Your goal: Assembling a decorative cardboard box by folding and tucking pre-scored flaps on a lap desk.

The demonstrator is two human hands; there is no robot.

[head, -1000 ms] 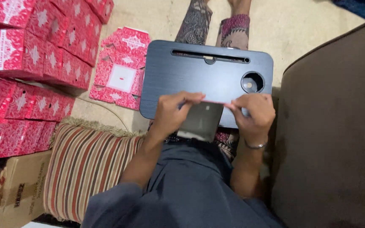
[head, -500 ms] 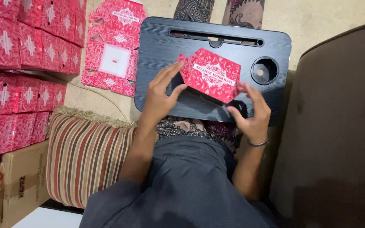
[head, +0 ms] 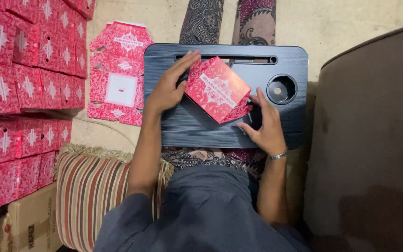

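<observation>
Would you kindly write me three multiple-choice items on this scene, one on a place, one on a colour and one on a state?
1. Where is the red patterned box that both hands touch?
A. Over the black lap desk
B. On the striped cushion
C. In the brown cardboard carton

2. What colour is the lap desk?
A. White
B. Black
C. Green

3. In what state are the box blanks on the floor beside the desk?
A. Folded up into boxes
B. Torn into strips
C. Lying flat, unfolded

Answers:
1 A: the left hand and right hand hold the box over the desk top.
2 B: its ribbed top, with a round cup recess, is black.
3 C: they lie spread flat, while the stacked red boxes at the left are folded up.
</observation>
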